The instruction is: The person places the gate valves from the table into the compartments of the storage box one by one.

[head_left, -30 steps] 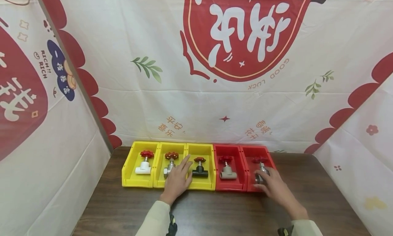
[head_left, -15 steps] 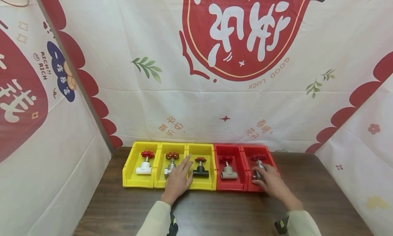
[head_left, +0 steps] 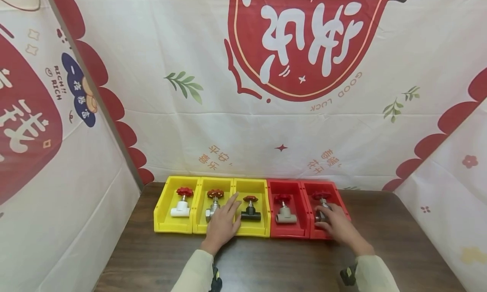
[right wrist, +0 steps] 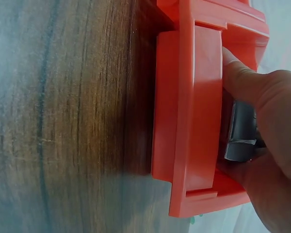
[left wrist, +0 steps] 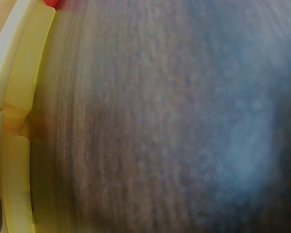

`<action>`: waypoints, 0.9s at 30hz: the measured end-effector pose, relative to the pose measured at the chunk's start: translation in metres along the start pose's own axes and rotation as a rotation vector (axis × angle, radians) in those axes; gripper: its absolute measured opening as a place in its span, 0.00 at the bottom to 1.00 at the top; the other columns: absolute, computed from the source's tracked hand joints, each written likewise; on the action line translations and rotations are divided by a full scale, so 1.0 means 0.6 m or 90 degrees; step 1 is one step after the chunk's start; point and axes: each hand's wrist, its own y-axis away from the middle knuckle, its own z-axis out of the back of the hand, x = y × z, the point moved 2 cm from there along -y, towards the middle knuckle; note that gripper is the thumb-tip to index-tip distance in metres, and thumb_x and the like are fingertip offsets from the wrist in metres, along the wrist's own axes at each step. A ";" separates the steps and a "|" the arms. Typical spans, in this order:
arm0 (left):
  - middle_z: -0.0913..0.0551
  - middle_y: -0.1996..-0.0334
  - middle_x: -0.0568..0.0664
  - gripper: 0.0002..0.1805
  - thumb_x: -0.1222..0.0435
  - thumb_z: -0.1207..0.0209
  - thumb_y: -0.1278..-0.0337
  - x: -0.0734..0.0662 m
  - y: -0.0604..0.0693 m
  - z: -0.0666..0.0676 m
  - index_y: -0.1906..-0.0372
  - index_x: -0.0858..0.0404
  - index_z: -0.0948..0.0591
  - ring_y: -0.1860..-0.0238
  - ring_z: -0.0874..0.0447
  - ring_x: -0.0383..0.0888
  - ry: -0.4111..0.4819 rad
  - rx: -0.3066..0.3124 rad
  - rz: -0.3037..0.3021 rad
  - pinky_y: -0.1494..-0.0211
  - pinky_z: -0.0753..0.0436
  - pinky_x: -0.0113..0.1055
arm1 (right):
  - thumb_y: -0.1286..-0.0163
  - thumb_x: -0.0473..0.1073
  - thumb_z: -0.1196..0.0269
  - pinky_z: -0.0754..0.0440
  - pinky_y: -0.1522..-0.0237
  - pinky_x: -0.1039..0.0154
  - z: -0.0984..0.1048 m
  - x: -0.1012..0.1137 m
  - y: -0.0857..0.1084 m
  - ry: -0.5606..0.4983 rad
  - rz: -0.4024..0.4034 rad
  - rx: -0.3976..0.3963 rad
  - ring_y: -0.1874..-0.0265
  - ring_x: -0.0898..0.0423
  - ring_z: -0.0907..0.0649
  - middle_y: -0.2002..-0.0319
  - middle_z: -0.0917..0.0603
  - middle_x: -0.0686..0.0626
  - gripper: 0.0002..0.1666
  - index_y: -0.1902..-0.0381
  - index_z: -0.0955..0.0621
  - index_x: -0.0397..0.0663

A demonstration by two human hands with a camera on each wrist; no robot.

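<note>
In the head view, my right hand (head_left: 340, 226) reaches into the rightmost red bin (head_left: 340, 192) and holds a metal valve (head_left: 322, 216) with a dark red handwheel (head_left: 321, 195). The right wrist view shows thumb and fingers on either side of its grey metal body (right wrist: 241, 131), behind the bin's front wall (right wrist: 206, 111). My left hand (head_left: 222, 226) lies over the middle pair of yellow bins with its fingers extended. It partly covers a silver valve (head_left: 210, 212) and is beside a black valve (head_left: 251, 214). The left wrist view shows only a yellow bin edge (left wrist: 19, 179) and tabletop.
The leftmost yellow bin (head_left: 161, 216) holds a white valve (head_left: 180, 208). The left red bin (head_left: 287, 233) holds a grey-beige valve (head_left: 285, 216). The bins stand in one row on a brown wooden table (head_left: 258, 262), before a printed white cloth (head_left: 243, 131).
My right hand and the metal valve have shifted slightly left within the rightmost red bin over the last second. My left hand has stayed in place. The head view has moved slightly.
</note>
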 end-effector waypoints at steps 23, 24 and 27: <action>0.34 0.31 0.49 0.24 0.59 0.38 0.46 0.001 0.002 -0.001 0.42 0.57 0.25 0.82 0.38 0.36 -0.002 -0.005 0.003 0.75 0.37 0.29 | 0.48 0.47 0.26 0.28 0.48 0.37 -0.019 -0.016 -0.026 -0.049 0.014 0.039 0.43 0.38 0.29 0.41 0.28 0.38 0.38 0.39 0.24 0.45; 0.34 0.31 0.49 0.24 0.59 0.39 0.45 0.001 0.002 -0.002 0.42 0.57 0.25 0.82 0.38 0.36 -0.002 -0.005 0.002 0.75 0.37 0.29 | 0.48 0.47 0.26 0.28 0.47 0.38 -0.019 -0.017 -0.027 -0.052 0.012 0.037 0.43 0.39 0.29 0.41 0.27 0.40 0.37 0.40 0.24 0.46; 0.35 0.31 0.49 0.24 0.59 0.39 0.45 0.001 0.001 -0.001 0.42 0.57 0.25 0.82 0.38 0.37 -0.003 -0.003 0.004 0.76 0.37 0.29 | 0.49 0.46 0.25 0.27 0.48 0.39 -0.019 -0.015 -0.030 -0.051 0.021 0.035 0.45 0.40 0.27 0.43 0.25 0.42 0.37 0.41 0.23 0.46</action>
